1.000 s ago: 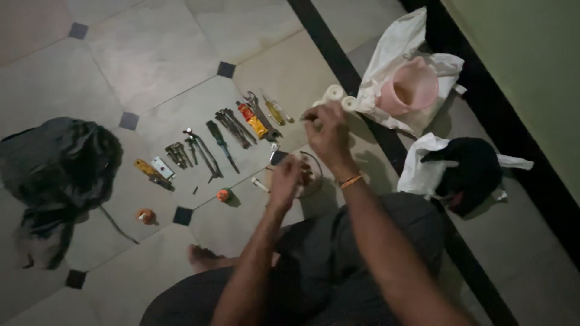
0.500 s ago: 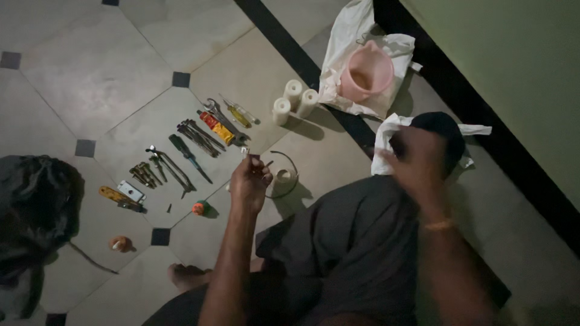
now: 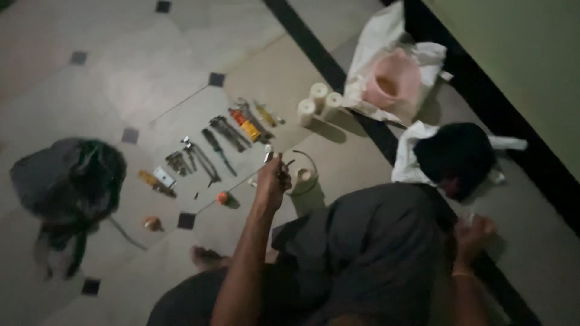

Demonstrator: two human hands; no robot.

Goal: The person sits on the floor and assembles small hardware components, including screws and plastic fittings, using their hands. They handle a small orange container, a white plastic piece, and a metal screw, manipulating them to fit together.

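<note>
left hand (image 3: 272,181) fingers pinch small metal piece (image 3: 268,156) | right hand (image 3: 473,234) grip unclear

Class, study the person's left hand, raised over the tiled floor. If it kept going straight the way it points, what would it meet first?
Most likely the red and yellow tube in the row of tools, just beyond the left hand. Depth is hard to judge in this dim picture.

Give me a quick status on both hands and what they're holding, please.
Left hand raised, shut on small metal part. Right hand low beside the knee, grip unclear. Tools laid out on the floor ahead, untouched.
</note>
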